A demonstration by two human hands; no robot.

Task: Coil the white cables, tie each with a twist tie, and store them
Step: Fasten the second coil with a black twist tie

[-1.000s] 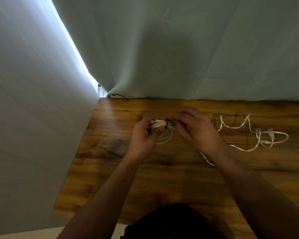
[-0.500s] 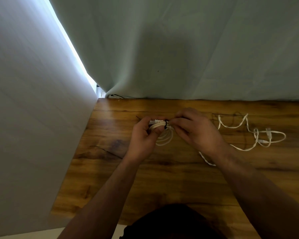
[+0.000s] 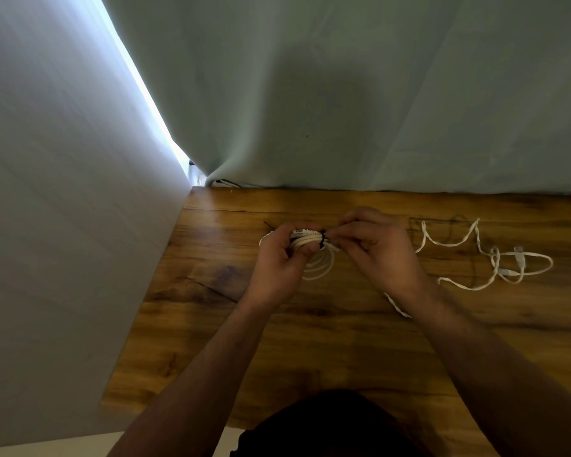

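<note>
From the head camera, both forearms reach forward over the wooden counter, the hands meeting near its far edge. The left hand is curled round a coiled white cable, thumb across the bundled top, with the loops hanging below its fingers just above the counter. The right hand has its fingertips pinched together on a small dark twist tie – it seems to wrap the bundle, though it is too small to be sure. A second white cable lies loose on the counter to the right, one end passing under the right wrist. A pale curtain hangs behind.
</note>
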